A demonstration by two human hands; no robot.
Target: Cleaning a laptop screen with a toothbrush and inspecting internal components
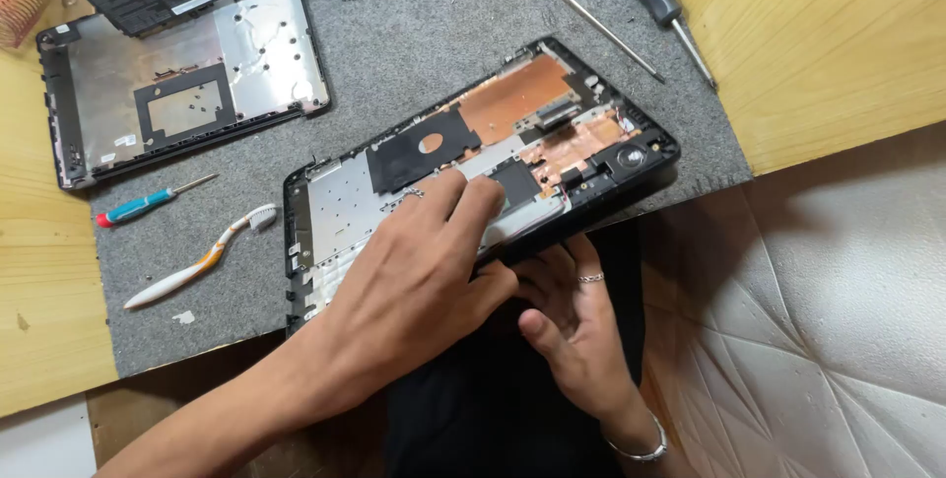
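Insp. note, from beside the bench (828,54). Opened laptop base (473,158) lies tilted on a grey mat (414,34), near edge overhanging toward the person's lap.

L hand (419,276): fingers spread flat, pressing the inner plate near the black patch; not clamped on anything. R hand (576,325): under the near edge, fingers curled up against the rim, propping it; ring and bracelet on. Whether it fully clasps the edge, cannot tell.

Handling (judgement): base looks light, thin, fairly stiff plastic w/ metal plate; would flex if lifted by one corner. Copper foil, small connectors and speaker at the right end look fragile. Best hold: outer rim, both long edges, not the foil.

Containers: base acts as a shallow tray, holds plate, black patch, copper areas, round speaker; no loose parts seen inside. Second shell, the cover (177,84), top left, holds a dark board at its far end.

Around: 2 screwdrivers (576,10) top, small driver (148,202) and toothbrush (202,259) left, all well apart from the hands.
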